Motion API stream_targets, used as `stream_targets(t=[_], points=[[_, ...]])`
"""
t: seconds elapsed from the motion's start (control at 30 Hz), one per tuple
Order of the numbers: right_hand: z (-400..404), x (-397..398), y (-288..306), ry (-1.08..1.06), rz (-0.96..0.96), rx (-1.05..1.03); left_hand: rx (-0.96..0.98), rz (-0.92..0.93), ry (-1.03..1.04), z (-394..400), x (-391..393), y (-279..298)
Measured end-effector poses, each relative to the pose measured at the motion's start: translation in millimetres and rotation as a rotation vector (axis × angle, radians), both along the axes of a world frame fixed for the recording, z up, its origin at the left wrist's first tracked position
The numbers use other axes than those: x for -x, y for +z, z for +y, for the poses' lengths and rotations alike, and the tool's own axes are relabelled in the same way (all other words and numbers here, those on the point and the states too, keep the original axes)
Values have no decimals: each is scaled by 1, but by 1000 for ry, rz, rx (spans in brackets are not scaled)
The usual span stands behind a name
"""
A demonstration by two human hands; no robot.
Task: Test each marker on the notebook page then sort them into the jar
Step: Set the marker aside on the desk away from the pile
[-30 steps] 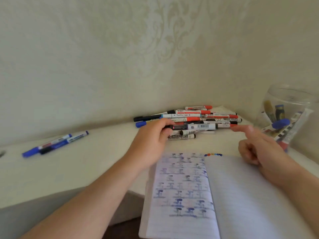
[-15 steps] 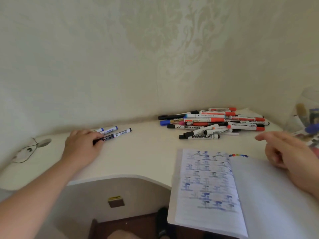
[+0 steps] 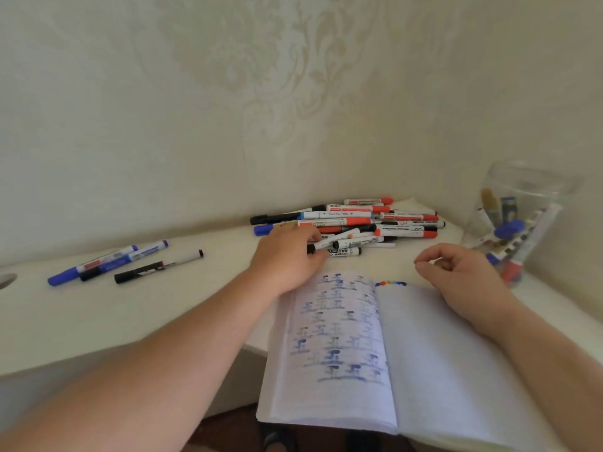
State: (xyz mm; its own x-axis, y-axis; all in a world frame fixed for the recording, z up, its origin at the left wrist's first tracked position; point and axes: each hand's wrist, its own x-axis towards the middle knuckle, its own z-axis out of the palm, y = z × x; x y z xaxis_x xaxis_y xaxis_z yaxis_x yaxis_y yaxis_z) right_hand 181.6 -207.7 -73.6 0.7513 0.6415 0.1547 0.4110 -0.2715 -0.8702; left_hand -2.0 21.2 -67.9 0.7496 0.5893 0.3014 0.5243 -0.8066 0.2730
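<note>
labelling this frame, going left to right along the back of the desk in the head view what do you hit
loose blue markers → black marker → left hand → marker pile → right hand → jar

Cream damask wallpaper (image 3: 293,76); red, blue and black-capped white markers (image 3: 352,223); blue scribbles across the lined notebook (image 3: 339,337); clear jar (image 3: 522,197) far right.
</note>
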Motion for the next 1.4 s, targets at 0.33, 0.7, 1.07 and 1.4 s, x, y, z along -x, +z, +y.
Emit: stream_targets(t=[0.33,0.7,1.07,1.4], points=[[-2,-4,0,25,-13,-15,-60,-243,116,23,12,-26],[-6,1,4,129,-79,5,299,-290,-213,-51,13,21],[-13,-10,6,173,203,-185,-145,-82,-294,-50,26,12],[2,-13,-3,66,206,-205,124,118,288,85,188,-5]])
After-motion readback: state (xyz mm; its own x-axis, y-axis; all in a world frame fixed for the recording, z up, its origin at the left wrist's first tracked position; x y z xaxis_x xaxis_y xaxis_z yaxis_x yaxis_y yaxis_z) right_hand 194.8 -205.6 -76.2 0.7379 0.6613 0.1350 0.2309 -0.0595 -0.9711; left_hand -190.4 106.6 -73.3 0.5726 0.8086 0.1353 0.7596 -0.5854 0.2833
